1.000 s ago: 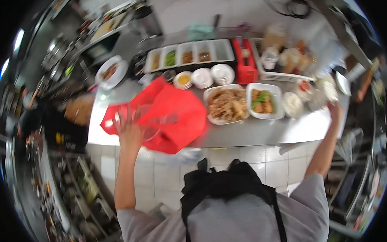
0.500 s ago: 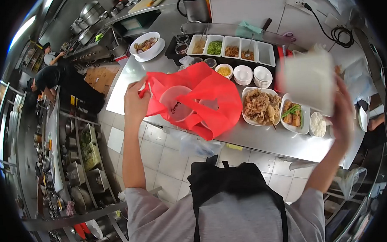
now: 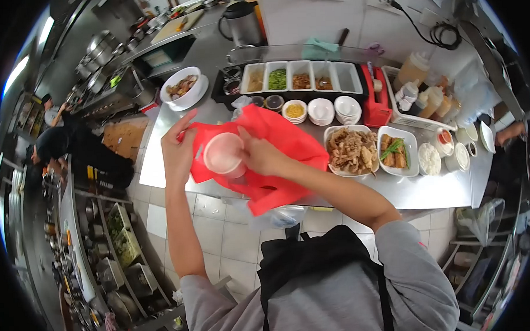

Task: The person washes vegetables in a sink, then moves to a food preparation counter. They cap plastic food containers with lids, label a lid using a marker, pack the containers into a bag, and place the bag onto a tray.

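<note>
A red cloth-like carry bag (image 3: 293, 144) lies spread over the front edge of the steel counter, its right part smeared by motion. My left hand (image 3: 178, 148) is closed on the bag's left edge. A round, pale lidded tub (image 3: 222, 153) shows at the bag's mouth, with red material around it. My right hand (image 3: 263, 155) reaches across to the tub's right side, fingers closed against its rim. Its fingertips are partly hidden and blurred. To the right of the bag are a dish of cooked meat (image 3: 352, 149) and a dish of browned pieces with greens (image 3: 397, 151).
Behind the bag stand a row of topping tubs (image 3: 301, 76) and stacked white bowls (image 3: 321, 111). A bottle basket (image 3: 415, 118) is at the back right, a food bowl (image 3: 180, 88) at the left. Two people work on the left; another person's hand (image 3: 509, 135) shows at far right.
My right hand has swung left from the counter's right side to the tub. The white box it held is out of sight. The bag and tub have shifted, and the view has turned.
</note>
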`<state>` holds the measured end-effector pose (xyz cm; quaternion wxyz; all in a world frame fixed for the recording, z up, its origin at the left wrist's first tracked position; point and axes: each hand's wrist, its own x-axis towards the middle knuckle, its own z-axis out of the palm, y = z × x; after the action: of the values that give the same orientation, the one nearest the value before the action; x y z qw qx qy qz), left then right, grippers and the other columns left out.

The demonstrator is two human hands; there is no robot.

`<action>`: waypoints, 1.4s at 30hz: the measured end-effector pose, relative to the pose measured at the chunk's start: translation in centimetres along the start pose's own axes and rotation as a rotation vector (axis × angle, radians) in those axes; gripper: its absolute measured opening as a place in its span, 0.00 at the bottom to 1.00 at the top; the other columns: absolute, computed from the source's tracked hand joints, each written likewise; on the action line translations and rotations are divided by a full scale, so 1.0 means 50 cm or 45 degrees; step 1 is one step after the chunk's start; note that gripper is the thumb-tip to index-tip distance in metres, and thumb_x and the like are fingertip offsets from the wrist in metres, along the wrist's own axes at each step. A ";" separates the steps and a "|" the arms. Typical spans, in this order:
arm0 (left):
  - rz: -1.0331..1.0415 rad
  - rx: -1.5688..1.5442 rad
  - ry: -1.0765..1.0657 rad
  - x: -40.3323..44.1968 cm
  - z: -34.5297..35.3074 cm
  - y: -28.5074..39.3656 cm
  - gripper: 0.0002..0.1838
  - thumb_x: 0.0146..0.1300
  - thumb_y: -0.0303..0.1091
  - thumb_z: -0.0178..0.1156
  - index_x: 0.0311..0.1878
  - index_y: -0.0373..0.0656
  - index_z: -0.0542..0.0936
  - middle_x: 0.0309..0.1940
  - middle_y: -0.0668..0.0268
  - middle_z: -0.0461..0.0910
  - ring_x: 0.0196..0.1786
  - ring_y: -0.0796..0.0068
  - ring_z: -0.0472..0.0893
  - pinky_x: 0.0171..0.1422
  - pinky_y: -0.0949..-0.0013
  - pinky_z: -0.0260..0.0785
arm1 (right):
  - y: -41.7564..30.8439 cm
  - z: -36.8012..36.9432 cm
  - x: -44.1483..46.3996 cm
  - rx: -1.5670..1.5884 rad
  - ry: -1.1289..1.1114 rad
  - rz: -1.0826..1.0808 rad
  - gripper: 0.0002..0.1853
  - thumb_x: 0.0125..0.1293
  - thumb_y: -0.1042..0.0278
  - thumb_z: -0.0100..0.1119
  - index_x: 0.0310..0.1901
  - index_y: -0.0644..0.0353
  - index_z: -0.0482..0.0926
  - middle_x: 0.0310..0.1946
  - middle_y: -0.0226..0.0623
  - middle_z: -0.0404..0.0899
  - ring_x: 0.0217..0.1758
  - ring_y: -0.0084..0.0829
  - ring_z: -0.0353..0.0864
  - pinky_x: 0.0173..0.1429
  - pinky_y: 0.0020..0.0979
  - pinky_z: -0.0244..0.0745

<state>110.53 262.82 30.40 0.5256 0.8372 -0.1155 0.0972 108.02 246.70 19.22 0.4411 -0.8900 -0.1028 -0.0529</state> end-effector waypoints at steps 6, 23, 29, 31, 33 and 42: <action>0.220 0.309 0.157 0.006 -0.017 -0.055 0.16 0.58 0.24 0.50 0.50 0.40 0.78 0.40 0.63 0.80 0.38 0.82 0.74 0.44 0.77 0.66 | 0.039 -0.134 -0.142 -0.721 -0.152 -0.136 0.12 0.49 0.71 0.56 0.38 0.60 0.79 0.37 0.38 0.77 0.49 0.39 0.70 0.56 0.38 0.66; 0.387 0.475 0.000 -0.132 0.091 0.094 0.09 0.58 0.23 0.52 0.42 0.36 0.76 0.39 0.59 0.76 0.44 0.64 0.75 0.50 0.69 0.65 | 0.617 -0.788 -0.763 -0.103 1.591 1.627 0.25 0.62 0.55 0.50 0.57 0.58 0.63 0.42 0.48 0.72 0.38 0.44 0.78 0.31 0.40 0.76; 0.098 0.382 -0.396 -0.157 0.158 0.060 0.13 0.60 0.30 0.53 0.47 0.37 0.75 0.43 0.57 0.76 0.44 0.64 0.76 0.48 0.69 0.69 | 0.697 -0.804 -0.866 0.628 1.717 0.953 0.23 0.61 0.63 0.53 0.53 0.64 0.61 0.41 0.45 0.70 0.31 0.38 0.77 0.30 0.33 0.80; -0.045 0.175 -0.612 -0.185 0.173 0.081 0.20 0.61 0.39 0.55 0.54 0.40 0.71 0.47 0.55 0.75 0.49 0.61 0.75 0.52 0.65 0.67 | 0.678 -0.805 -0.911 0.567 1.663 0.845 0.23 0.60 0.61 0.53 0.51 0.69 0.64 0.43 0.43 0.69 0.39 0.37 0.75 0.39 0.31 0.78; 0.204 0.019 -0.766 -0.218 0.199 0.058 0.32 0.58 0.47 0.57 0.63 0.45 0.61 0.55 0.54 0.71 0.54 0.59 0.73 0.56 0.61 0.64 | 0.602 -0.815 -0.914 0.495 1.708 0.845 0.22 0.60 0.60 0.55 0.51 0.64 0.66 0.43 0.40 0.70 0.39 0.32 0.75 0.36 0.28 0.77; 0.529 0.392 -0.847 -0.271 0.334 0.122 0.43 0.51 0.37 0.60 0.69 0.56 0.49 0.36 0.53 0.69 0.33 0.53 0.76 0.34 0.57 0.71 | 0.015 -0.673 -0.437 0.441 0.763 0.227 0.27 0.67 0.67 0.46 0.65 0.62 0.54 0.57 0.40 0.67 0.52 0.25 0.73 0.49 0.24 0.71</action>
<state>96.50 246.41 24.62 0.2976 0.8507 -0.4293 -0.0582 86.83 216.50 34.96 0.5989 -0.7524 0.1018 -0.2545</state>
